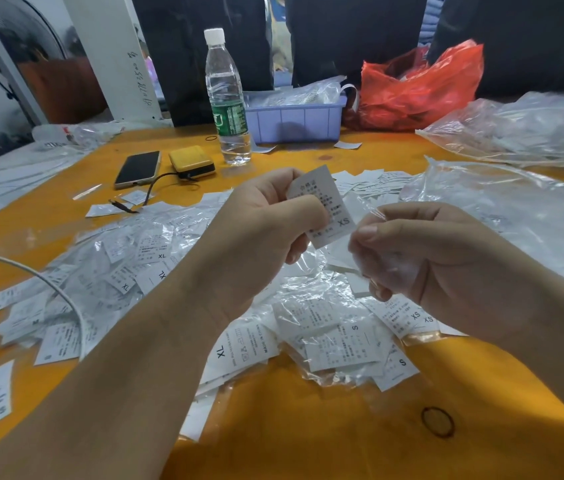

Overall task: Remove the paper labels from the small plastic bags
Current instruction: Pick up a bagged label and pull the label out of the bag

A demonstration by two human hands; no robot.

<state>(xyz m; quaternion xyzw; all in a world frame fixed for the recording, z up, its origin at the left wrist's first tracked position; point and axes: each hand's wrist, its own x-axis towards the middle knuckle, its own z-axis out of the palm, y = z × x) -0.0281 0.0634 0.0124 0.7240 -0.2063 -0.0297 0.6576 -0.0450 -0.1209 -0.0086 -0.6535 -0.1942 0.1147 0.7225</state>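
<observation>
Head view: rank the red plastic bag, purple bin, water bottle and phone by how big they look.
1. red plastic bag
2. purple bin
3. water bottle, close to the bin in area, so that order is unsure
4. phone

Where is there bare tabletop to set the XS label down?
Bare orange table lies in front of the label pile, around the rubber band, and behind the pile near the water bottle. The middle under both hands is crowded.
</observation>
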